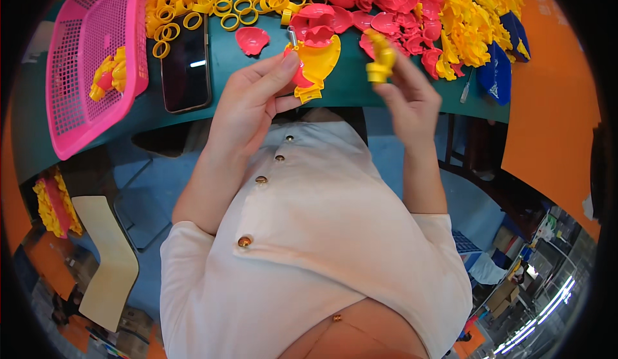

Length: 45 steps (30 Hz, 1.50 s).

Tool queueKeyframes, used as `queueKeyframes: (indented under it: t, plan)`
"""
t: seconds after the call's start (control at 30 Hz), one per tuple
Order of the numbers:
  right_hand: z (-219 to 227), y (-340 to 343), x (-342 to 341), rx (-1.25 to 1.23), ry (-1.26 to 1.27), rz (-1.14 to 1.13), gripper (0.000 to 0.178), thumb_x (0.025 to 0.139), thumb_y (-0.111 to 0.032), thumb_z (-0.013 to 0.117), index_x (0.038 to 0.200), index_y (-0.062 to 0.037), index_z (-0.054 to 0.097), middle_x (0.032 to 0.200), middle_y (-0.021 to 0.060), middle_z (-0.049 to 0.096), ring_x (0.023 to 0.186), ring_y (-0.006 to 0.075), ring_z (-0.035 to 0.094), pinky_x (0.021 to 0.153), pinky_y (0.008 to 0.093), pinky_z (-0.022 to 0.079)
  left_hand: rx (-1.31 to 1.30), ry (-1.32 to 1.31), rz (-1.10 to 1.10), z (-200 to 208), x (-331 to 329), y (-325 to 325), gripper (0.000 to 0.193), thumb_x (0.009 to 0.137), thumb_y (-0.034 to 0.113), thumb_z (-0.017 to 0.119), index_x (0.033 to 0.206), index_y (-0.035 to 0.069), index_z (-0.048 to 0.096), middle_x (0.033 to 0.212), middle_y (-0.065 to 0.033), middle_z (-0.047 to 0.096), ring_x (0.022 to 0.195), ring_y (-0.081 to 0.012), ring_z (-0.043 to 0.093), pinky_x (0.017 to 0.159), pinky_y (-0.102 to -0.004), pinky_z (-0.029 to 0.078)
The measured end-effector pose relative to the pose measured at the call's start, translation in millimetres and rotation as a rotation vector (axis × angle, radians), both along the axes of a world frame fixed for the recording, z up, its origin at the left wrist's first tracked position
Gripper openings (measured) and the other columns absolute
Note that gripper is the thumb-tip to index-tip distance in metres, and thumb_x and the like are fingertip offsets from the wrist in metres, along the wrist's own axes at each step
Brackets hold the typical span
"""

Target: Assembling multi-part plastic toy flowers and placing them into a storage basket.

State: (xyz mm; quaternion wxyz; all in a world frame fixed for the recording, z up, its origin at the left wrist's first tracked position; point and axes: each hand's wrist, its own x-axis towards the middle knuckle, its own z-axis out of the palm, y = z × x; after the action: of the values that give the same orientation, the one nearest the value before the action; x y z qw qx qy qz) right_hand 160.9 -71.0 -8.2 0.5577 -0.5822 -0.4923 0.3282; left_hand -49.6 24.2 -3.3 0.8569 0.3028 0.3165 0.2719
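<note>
My left hand is closed on a yellow plastic shell half, which has a red plastic piece set against it. A small metal spring stands up at the top of this shell, by my thumb. To the right, my right hand pinches a small yellow plastic part, slightly blurred by motion. The two hands are apart, both above the table's near edge. Just beyond the left hand, a loose red shell piece lies on the green table.
At the left, a pink basket holds a few yellow and red pieces. Beside it lies a black phone. Yellow rings, red shells and yellow parts are heaped at the back. A screwdriver and blue pieces lie right.
</note>
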Motion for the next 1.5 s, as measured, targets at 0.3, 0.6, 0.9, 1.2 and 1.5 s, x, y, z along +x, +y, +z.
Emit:
queueKeyframes:
  t: [0.3,0.6,0.9,1.2,1.5]
  plan:
    - [0.7,14.0,-12.5,0.4,0.046,0.21,0.071,0.08,-0.018,0.071,0.133,0.013,0.034,0.134,0.0229,0.043,0.122,0.0305,0.047,0.101,0.0415,0.039,0.035,-0.036,0.008,24.2,18.6,-6.9,0.037,0.09,0.026,0.06,0.114,-0.002,0.06,0.096,-0.0032,0.064,0.085,-0.0049,0.06,0.069,-0.0165,0.048]
    - [5.5,12.9,-14.2,0.413,-0.151,0.149,0.071,0.075,-0.019,0.074,0.129,0.0133,0.04,0.132,0.0244,0.046,0.121,0.033,0.047,0.1,0.04,0.04,0.045,-0.013,0.012,25.6,23.7,-8.9,0.036,0.089,0.027,0.063,0.113,0.0,0.061,0.094,-0.0014,0.064,0.085,-0.0034,0.06,0.069,-0.0163,0.049]
    - [6.2,12.2,-5.6,0.423,-0.329,0.132,0.072,0.078,-0.02,0.074,0.13,0.0149,0.038,0.128,0.0226,0.05,0.116,0.0282,0.052,0.099,0.0382,0.04,0.045,-0.039,0.03,33.4,26.1,-10.7,0.038,0.089,0.024,0.063,0.115,-0.003,0.059,0.095,-0.0045,0.065,0.086,-0.0067,0.062,0.073,-0.0192,0.051]
    - [13.1,16.5,-6.8,0.438,-0.444,0.161,0.069,0.074,-0.021,0.075,0.128,0.0091,0.044,0.126,0.0236,0.052,0.116,0.034,0.051,0.099,0.0416,0.04,0.182,-0.006,0.03,33.7,26.3,-11.4,0.036,0.089,0.023,0.062,0.116,-0.001,0.059,0.102,-0.0076,0.065,0.09,-0.0107,0.064,0.073,-0.0201,0.053]
    - [18.9,23.9,-7.3,0.5,-0.595,0.213,0.064,0.07,-0.023,0.075,0.124,0.0038,0.052,0.121,0.0232,0.056,0.113,0.0387,0.054,0.094,0.0425,0.043,0.279,-0.014,0.067,39.5,28.7,-15.5,0.032,0.087,0.016,0.065,0.111,-0.004,0.061,0.094,-0.0048,0.065,0.082,-0.0061,0.059,0.072,-0.0189,0.048]
